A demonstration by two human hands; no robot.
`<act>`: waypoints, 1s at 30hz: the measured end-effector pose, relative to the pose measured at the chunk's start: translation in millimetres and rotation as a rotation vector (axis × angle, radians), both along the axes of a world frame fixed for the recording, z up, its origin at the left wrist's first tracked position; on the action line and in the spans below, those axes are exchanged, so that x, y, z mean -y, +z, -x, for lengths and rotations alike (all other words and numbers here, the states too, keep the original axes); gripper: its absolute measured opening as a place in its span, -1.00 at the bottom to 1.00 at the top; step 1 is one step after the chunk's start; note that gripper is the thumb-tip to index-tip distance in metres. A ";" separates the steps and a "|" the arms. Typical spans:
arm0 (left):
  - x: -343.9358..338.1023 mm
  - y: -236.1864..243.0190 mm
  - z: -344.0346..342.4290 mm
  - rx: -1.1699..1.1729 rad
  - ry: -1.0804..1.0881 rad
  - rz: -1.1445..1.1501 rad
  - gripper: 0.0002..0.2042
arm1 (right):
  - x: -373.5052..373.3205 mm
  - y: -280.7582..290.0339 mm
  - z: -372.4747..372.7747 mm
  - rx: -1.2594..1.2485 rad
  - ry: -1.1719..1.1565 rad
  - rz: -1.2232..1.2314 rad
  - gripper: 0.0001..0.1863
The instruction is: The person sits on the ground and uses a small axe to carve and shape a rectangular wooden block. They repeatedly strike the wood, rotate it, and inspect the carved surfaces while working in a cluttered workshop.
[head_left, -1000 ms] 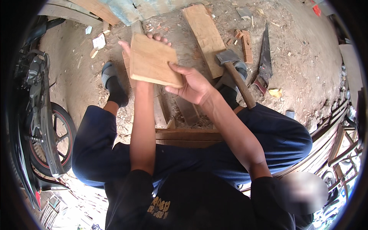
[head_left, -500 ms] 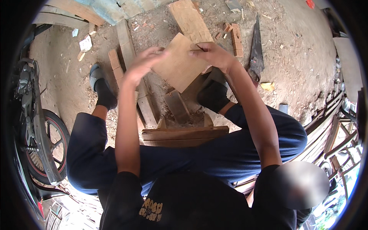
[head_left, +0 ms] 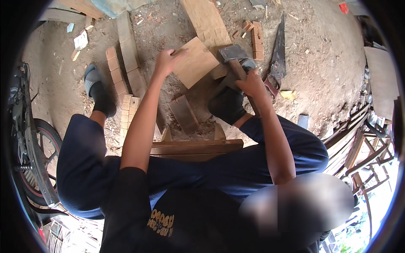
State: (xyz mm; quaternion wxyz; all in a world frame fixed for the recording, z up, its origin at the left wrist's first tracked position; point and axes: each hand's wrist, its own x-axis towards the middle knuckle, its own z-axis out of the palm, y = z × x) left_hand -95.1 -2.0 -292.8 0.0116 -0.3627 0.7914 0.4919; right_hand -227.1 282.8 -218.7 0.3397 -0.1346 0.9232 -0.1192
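My left hand (head_left: 166,62) grips a thin, square sheet of light brown wood (head_left: 196,62) by its left edge, holding it at a tilt. In my right hand (head_left: 255,87) is a hammer (head_left: 233,53) with a dark, blocky metal head and a wooden handle. The head is up beside the sheet's right corner, and the handle runs down past my fingers. A long wooden plank (head_left: 206,21) lies on the ground beyond the sheet. Nearer to me, a short dark wood block (head_left: 184,114) lies between my feet.
A hand saw (head_left: 278,59) lies on the dirt at the right. Stacked small wood blocks (head_left: 257,41) stand near it, with more block rows (head_left: 116,69) and a board (head_left: 128,46) at left. A low wooden bench (head_left: 196,146) is before me; a motorcycle wheel (head_left: 42,160) stands left.
My right hand has let go of the wooden sheet and now holds the hammer, lower and to the right. My left hand keeps the sheet by its left edge.
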 end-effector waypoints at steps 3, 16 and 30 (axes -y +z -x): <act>2.4 -1.3 14.9 0.064 -0.040 0.014 -0.41 | 11.2 33.3 23.0 0.686 -0.319 0.191 -0.54; -6.7 -11.5 57.2 0.144 -0.309 0.490 -0.19 | 48.7 -6.7 -26.9 1.074 -0.979 0.866 -0.69; -24.1 -27.3 77.8 0.182 -0.262 0.648 -0.33 | 67.0 8.1 -45.4 0.544 -0.815 0.738 -0.76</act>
